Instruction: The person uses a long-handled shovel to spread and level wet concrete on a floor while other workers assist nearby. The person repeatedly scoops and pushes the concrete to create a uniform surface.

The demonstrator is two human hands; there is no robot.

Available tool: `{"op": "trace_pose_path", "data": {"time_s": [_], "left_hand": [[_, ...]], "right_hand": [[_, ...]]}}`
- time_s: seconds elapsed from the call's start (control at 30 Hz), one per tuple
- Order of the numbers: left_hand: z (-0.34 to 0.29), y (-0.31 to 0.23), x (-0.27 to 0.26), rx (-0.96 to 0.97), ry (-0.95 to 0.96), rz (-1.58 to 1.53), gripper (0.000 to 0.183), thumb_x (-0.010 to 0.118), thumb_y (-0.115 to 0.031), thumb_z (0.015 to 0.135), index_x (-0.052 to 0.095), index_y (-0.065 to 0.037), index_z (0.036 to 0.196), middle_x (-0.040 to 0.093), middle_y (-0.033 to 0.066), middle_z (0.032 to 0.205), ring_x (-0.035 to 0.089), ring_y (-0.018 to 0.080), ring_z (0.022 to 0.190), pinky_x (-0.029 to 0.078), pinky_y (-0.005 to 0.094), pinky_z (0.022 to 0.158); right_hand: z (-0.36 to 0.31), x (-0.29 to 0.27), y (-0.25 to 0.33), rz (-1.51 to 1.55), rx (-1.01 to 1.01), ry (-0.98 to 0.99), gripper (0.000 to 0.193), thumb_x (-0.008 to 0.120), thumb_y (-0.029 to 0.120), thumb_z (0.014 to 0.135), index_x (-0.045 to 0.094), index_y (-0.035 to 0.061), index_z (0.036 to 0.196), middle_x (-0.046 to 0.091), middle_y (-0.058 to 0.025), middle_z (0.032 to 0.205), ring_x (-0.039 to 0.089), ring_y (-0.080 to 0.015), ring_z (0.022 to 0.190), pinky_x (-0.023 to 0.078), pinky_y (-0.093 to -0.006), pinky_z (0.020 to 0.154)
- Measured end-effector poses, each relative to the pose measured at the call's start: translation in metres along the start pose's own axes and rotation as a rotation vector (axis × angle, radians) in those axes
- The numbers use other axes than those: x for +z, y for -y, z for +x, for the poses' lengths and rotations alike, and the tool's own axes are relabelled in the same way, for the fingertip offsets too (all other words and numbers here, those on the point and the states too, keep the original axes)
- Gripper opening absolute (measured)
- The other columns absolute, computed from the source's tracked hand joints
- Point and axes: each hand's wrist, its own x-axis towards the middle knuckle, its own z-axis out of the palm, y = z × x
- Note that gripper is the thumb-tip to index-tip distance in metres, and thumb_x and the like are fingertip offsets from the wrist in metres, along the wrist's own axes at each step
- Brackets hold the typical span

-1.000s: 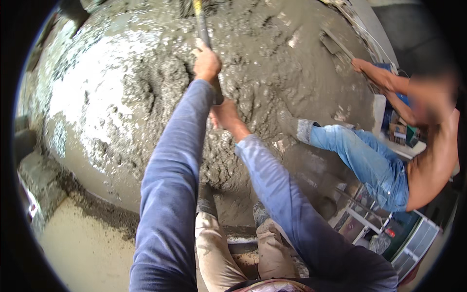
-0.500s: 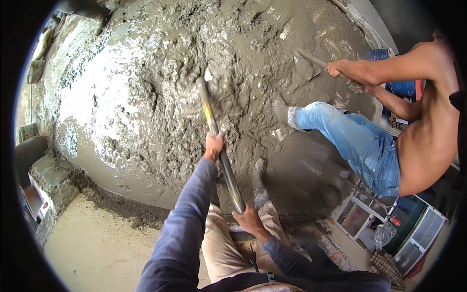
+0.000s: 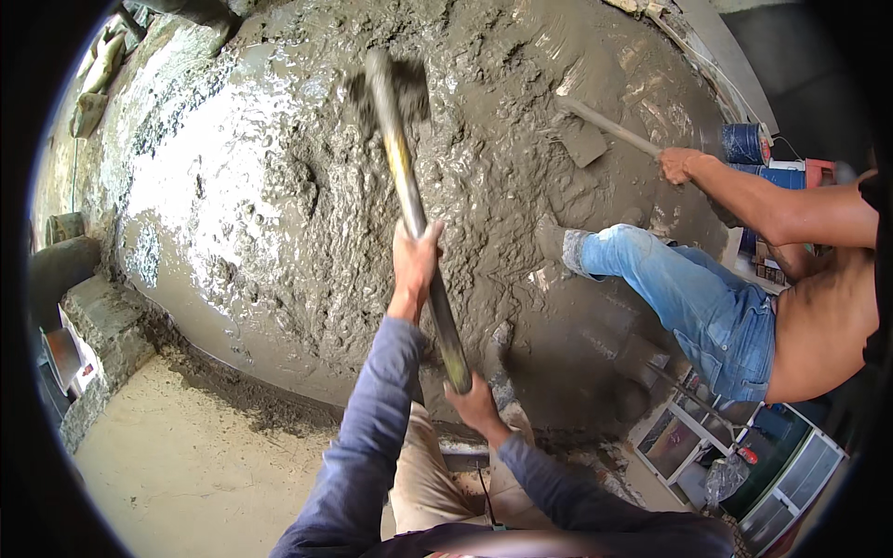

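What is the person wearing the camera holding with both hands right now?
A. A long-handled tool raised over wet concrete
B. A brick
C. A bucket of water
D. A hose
A: the left hand and right hand both grip the long tool handle, whose blurred head hangs above the wet grey concrete.

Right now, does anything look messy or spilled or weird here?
Nothing looks broken. The wet grey concrete is lumpy and churned, with shiny puddles toward the left. The left hand and right hand grip a long-handled tool whose head is blurred. Another person's boot stands right in the mix.
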Motion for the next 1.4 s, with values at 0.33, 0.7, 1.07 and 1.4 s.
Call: {"op": "trace_pose_path", "data": {"time_s": [0.33, 0.7, 1.07, 1.4], "left_hand": [[0.168, -0.052, 0.141, 0.215, 0.037, 0.859, 0.087, 0.062, -0.021, 0.094, 0.014, 0.005, 0.161, 0.052, 0.0329, 0.144, 0.060, 0.0466, 0.127, 0.049, 0.0492, 0.106], [0.043, 0.149, 0.096, -0.343, 0.282, 0.144, 0.028, 0.076, -0.017, 0.095, 0.062, 0.004, 0.083, 0.063, 0.0129, 0.066, 0.060, 0.0211, 0.050, 0.049, 0.0362, 0.042], [-0.202, 0.163, 0.022, -0.563, -0.037, 0.111, 0.020, 0.070, -0.009, 0.086, 0.052, -0.004, 0.094, 0.056, 0.0033, 0.066, 0.054, 0.0158, 0.048, 0.044, 0.0330, 0.044], [0.077, 0.001, 0.202, 0.251, 0.108, 0.531, 0.080, 0.060, -0.017, 0.102, 0.011, -0.001, 0.163, 0.059, 0.0305, 0.129, 0.071, 0.0385, 0.099, 0.058, 0.0512, 0.088]], "right_hand": [[0.300, -0.063, 0.156, 0.283, -0.115, 0.089, 0.022, 0.066, 0.018, 0.093, 0.059, 0.0015, 0.079, 0.060, -0.0069, 0.056, 0.058, -0.0196, 0.041, 0.045, -0.0375, 0.040], [-0.026, -0.033, -0.017, 0.237, 0.335, 0.069, 0.028, 0.073, 0.020, 0.095, 0.056, 0.0019, 0.107, 0.056, -0.0019, 0.063, 0.055, -0.0120, 0.047, 0.045, -0.0309, 0.042], [-0.251, -0.016, -0.115, -0.053, 0.357, 0.047, 0.061, 0.082, 0.039, 0.081, 0.063, 0.0067, 0.129, 0.073, -0.0251, 0.103, 0.072, -0.0440, 0.100, 0.057, -0.0513, 0.085], [0.206, -0.107, 0.045, 0.507, -0.055, -0.008, 0.022, 0.071, 0.021, 0.089, 0.057, 0.0046, 0.086, 0.057, -0.0006, 0.060, 0.053, -0.0131, 0.043, 0.043, -0.0322, 0.040]]}}
